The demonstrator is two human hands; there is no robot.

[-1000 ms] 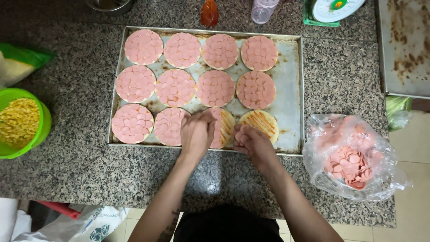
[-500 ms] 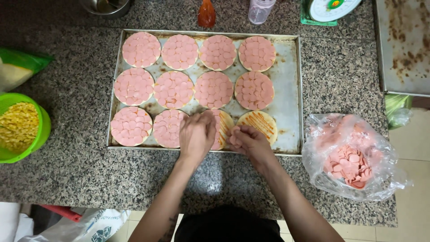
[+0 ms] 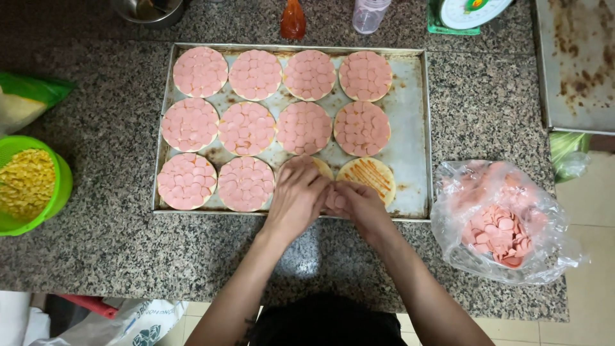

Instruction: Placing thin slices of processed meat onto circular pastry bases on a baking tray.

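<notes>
On the granite desk (image 3: 96,237), the left hand (image 3: 298,195) and right hand (image 3: 355,202) meet at the tray's (image 3: 413,128) near edge, fingers curled together, pinching pink sausage slices (image 3: 334,200) over a half-hidden base (image 3: 318,168). Just right lies a sauced base (image 3: 368,176); beyond, ten covered rounds (image 3: 246,128). The slice bag (image 3: 503,221) sits right, the corn bowl (image 3: 29,186) left.

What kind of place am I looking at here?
Probably a small food-prep kitchen: a granite counter holds a metal baking tray of round bases topped with sausage slices, a bag of sausage slices and a kitchen scale.
</notes>
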